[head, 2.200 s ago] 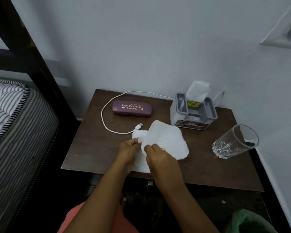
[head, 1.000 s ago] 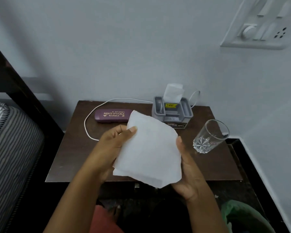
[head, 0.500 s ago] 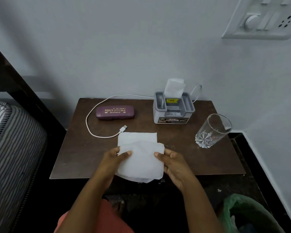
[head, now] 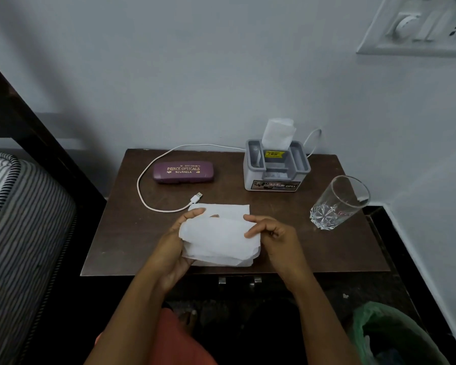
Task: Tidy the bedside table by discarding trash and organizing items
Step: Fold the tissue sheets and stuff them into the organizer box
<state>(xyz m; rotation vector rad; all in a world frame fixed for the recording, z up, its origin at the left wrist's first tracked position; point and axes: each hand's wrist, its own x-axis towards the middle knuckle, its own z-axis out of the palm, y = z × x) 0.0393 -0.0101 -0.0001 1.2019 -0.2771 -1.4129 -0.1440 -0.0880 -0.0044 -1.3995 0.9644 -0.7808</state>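
Note:
Near the front edge of the dark wooden bedside table (head: 121,246) both my hands hold a white tissue (head: 219,241). My left hand (head: 177,241) grips its left side with thumb on top. My right hand (head: 271,233) pinches its right edge. A second white tissue (head: 221,209) lies flat on the table just behind it. A purple glasses case (head: 183,172) and a white USB cable (head: 148,198) lie at the back left. A grey organiser box (head: 275,167) with a tissue sticking up stands at the back. A clear glass (head: 337,204) stands on the right.
A striped mattress (head: 21,233) and dark bed frame stand to the left. A bin with a green bag (head: 390,335) sits on the floor at the lower right. A switchboard (head: 421,25) hangs on the wall above the table.
The tissue went from the tabletop up into the air, spread between both hands, then down over the front of the table. It now looks more folded, and a second tissue shows behind it.

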